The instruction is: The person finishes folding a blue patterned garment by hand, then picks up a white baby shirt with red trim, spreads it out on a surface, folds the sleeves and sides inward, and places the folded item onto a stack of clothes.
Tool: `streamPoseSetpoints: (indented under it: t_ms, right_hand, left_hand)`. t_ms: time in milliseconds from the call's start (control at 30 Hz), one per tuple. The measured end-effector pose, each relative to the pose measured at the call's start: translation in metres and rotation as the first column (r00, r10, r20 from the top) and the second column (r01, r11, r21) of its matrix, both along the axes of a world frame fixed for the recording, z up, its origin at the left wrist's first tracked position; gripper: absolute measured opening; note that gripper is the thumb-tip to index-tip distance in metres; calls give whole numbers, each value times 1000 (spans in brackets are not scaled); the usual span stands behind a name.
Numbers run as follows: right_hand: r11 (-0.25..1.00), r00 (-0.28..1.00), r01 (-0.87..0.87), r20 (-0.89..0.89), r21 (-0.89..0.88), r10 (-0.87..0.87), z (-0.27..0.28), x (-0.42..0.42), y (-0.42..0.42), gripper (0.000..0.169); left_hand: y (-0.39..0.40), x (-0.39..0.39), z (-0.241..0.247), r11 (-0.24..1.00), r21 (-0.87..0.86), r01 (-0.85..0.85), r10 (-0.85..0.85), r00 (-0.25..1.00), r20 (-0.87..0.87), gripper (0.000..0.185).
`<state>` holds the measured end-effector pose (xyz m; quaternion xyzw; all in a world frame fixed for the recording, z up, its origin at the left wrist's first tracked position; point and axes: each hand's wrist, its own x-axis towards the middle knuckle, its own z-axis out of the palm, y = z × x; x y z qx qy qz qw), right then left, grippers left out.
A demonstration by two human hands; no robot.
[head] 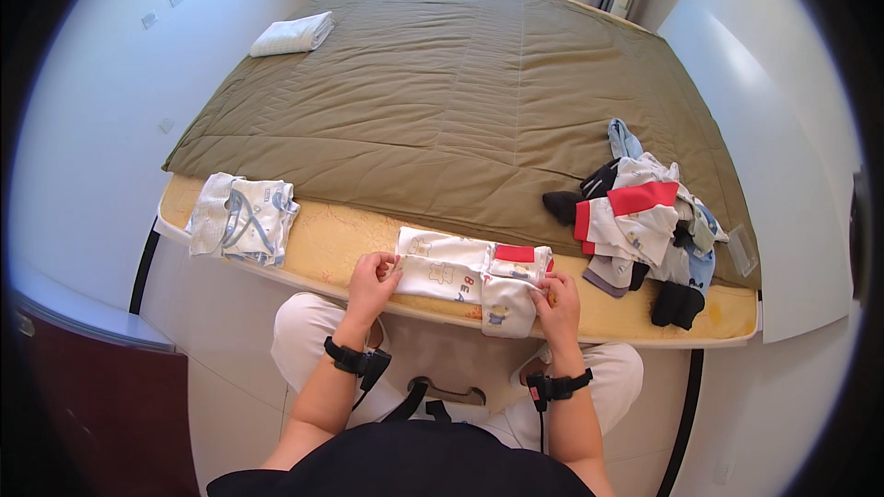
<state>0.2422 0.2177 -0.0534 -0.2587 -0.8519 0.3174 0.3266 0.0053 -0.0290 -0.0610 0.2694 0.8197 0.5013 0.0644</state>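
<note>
A white baby garment (pixel 442 269) with bear prints and red patches lies partly folded on the mattress edge before me. My left hand (pixel 373 284) pinches its left end between thumb and fingers. At the other end, my right hand (pixel 556 304) holds the garment's edge by a folded-over part that hangs slightly past the mattress. To the right is a loose heap of small clothes (pixel 639 214), with red-and-white, blue and black pieces. Folded baby clothes (pixel 259 221) with blue trim lie at the left on the mattress.
An olive-green quilt (pixel 414 96) covers most of the bed, whose yellow mattress (pixel 324 241) shows along the near edge. A folded white cloth (pixel 293 34) lies at the back left. Beside the heap is a clear plastic piece (pixel 742 250). A dark red cabinet (pixel 103 400) stands lower left.
</note>
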Motion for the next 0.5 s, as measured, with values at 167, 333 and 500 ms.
streamPoseSetpoints:
  t_ms: [167,333,500]
  right_hand:
    - [935,999,-41,-16,-353,38,-1,0,-5,15]
    - [953,1000,-8,-2,-303,7,-9,-2,-3,17]
    - [952,999,41,25,-304,-35,-14,-2,-3,14]
  left_hand:
    - [1,1,-6,992,126,4,-14,997,79,32]
    - [4,3,-1,1000,-14,1,0,999,34,36]
    - [-1,0,-4,1000,29,1,-6,989,151,22]
